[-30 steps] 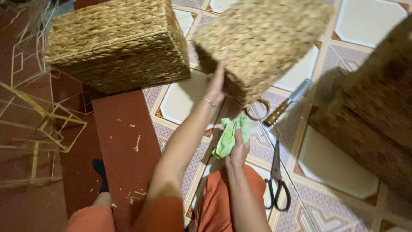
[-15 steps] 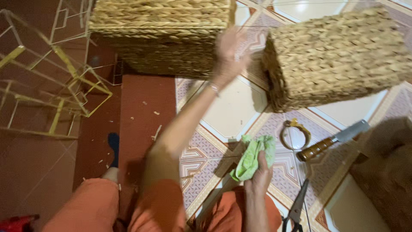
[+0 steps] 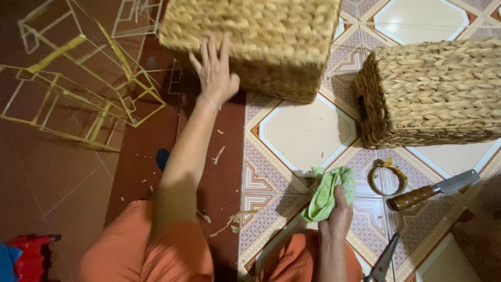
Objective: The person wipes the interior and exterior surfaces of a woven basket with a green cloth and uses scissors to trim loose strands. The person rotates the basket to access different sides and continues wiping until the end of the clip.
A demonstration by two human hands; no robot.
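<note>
- Left hand (image 3: pixel 215 73), upper middle of the frame: fingers spread flat, palm against the near corner of a large box-shaped basket of woven straw-coloured fibre (image 3: pixel 255 42); laid so, it seems, to steady or shift the basket.
- That basket: top centre, standing on the floor where dark red tiles meet patterned cream ones.
- Right hand (image 3: pixel 336 222), lower middle: fingers curled shut around a crumpled light-green cloth (image 3: pixel 327 190), bunched upward out of the fist, kept low near the orange-clad knees.
- Second woven basket of the same fibre (image 3: pixel 433 94), right side of the frame, tipped on its side, well apart from both hands.
- Below it, on the patterned tiles: a small coil of tan cord or tape (image 3: pixel 386 177), beside it a knife with brown wooden handle and broad metal blade (image 3: pixel 433 190), all within easy reach.
- Bottom edge, right of centre: dark scissors (image 3: pixel 383 261), partly cut off.
- Upper left: bare yellow-painted wire frames (image 3: pixel 78 83), box-shaped, stacked loosely.
- Scraps of fibre scattered on the red tiles; a red object at the lower left corner, too little visible to tell.
</note>
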